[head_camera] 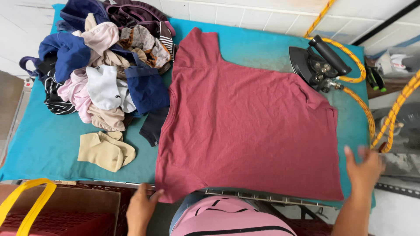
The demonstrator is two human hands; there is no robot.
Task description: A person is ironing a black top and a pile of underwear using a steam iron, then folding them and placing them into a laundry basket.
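A dark red t-shirt (245, 126) lies spread flat on a teal-covered ironing table (48, 144). My left hand (141, 206) pinches the shirt's near left corner at the table's front edge. Over at the shirt's near right corner my right hand (364, 168) hovers with fingers spread; it is blurred and holds nothing. A black iron (317, 61) rests on its side at the far right of the table, beyond the shirt.
A heap of mixed clothes (103, 65) fills the table's far left. A folded beige garment (105, 150) lies near the front left. Yellow braided hoses (363, 105) run from the iron along the right edge. A yellow-handled bag (26, 205) sits below at left.
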